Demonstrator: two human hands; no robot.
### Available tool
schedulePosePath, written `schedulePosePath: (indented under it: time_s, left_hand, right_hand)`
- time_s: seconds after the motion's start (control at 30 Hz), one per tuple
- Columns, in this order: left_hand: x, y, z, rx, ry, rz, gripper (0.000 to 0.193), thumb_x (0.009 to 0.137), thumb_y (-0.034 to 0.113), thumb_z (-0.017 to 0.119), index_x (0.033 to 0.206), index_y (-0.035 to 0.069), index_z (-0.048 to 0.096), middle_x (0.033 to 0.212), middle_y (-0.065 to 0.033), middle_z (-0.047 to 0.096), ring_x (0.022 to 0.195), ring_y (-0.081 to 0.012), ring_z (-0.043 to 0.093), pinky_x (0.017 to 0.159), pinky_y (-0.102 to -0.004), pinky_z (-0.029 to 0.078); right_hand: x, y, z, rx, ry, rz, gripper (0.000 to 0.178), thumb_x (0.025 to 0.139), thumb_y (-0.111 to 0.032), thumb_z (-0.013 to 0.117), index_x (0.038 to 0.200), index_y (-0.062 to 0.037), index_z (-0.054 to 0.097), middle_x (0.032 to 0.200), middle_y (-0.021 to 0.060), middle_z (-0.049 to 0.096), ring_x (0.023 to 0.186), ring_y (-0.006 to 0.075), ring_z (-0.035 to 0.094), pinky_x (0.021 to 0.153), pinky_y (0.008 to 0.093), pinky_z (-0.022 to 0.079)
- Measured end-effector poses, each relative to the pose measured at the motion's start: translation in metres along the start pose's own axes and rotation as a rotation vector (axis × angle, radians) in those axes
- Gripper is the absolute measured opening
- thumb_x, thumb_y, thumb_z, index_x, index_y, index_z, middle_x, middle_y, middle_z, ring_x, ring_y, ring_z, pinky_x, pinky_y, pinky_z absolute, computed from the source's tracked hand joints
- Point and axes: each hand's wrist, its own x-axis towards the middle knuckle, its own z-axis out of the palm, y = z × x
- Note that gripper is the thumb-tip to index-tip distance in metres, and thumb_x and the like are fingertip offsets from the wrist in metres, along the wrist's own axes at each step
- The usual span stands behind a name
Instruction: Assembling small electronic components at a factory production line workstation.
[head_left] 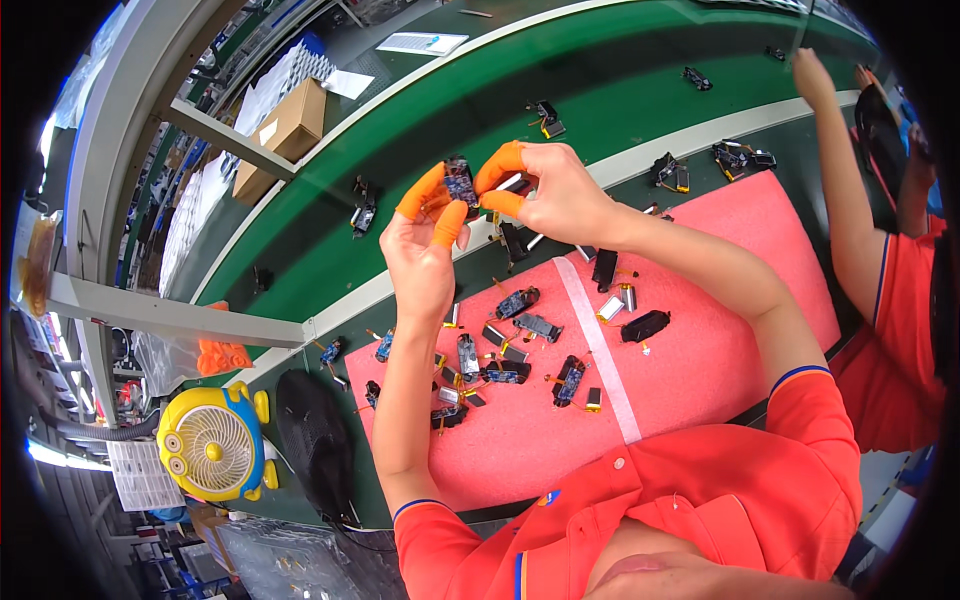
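Orange finger covers are on the fingertips of both my hands. My left hand (420, 255) pinches a small circuit board module (458, 180) between thumb and fingers, raised above the edge of the belt. Close beside it, my right hand (560, 192) is closed on a small silver piece (514, 184) that looks like a pouch battery; the fingers partly hide it. Below my hands lies a pink foam mat (720, 260) with a pale strip across it. On the mat are several board modules (569, 381), black housings (645, 325) and silver batteries (610, 308).
A green conveyor belt (620, 90) with scattered modules (697, 78) runs behind the mat. At left stand a grey metal frame (180, 305), a yellow-and-blue fan (213, 450) and a black mesh object (314, 440). A co-worker's arm (850, 210) reaches in at right.
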Motion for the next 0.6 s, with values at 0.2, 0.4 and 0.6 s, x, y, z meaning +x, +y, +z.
schedulePosePath:
  time_s: [0.2,0.4,0.6]
  left_hand:
    - [0.001,-0.001,-0.008,-0.234,-0.036,-0.213,0.032,0.084,-0.005,0.055,0.116,-0.002,0.053,0.097,-0.0086,0.059,0.074,-0.0124,0.055,0.053,-0.0214,0.038]
    - [-0.002,-0.002,-0.001,-0.238,-0.024,-0.177,0.031,0.084,-0.004,0.055,0.115,-0.002,0.053,0.098,-0.0088,0.059,0.075,-0.0131,0.055,0.053,-0.0219,0.038]
    - [-0.003,0.001,0.004,-0.048,-0.009,-0.04,0.03,0.085,-0.004,0.055,0.115,-0.001,0.054,0.101,-0.0086,0.058,0.076,-0.0129,0.054,0.053,-0.0216,0.038]
  right_hand:
    - [0.006,-0.001,-0.013,-0.071,-0.117,-0.146,0.014,0.075,-0.001,0.066,0.088,0.0023,0.062,0.082,0.0083,0.063,0.074,0.0135,0.061,0.063,0.0241,0.049]
    - [0.003,-0.008,-0.007,0.011,-0.118,0.101,0.016,0.074,-0.001,0.066,0.089,0.0032,0.061,0.084,0.0102,0.062,0.074,0.016,0.062,0.063,0.0249,0.05]
    - [-0.001,-0.007,-0.003,-0.133,-0.015,-0.11,0.017,0.074,-0.002,0.066,0.089,0.0027,0.061,0.085,0.0109,0.061,0.076,0.0191,0.062,0.061,0.0272,0.05]
